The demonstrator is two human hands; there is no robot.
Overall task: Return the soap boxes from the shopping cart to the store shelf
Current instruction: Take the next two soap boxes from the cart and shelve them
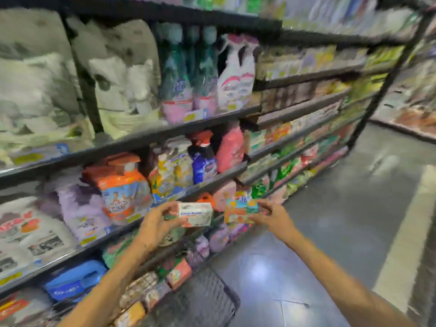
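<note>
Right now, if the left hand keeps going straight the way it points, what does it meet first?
Probably the pink jug on the shelf behind the white soap box that the left hand holds; blur makes depth uncertain.

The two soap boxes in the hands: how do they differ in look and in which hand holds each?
The white soap box is pale with blue lettering; the colourful soap box is orange and teal. The left hand holds the white soap box, the right hand the colourful one. The white one looks slightly bulkier. Both are held up before the shelf.

White soap box (195,214) reads "Goat Soap".
</note>
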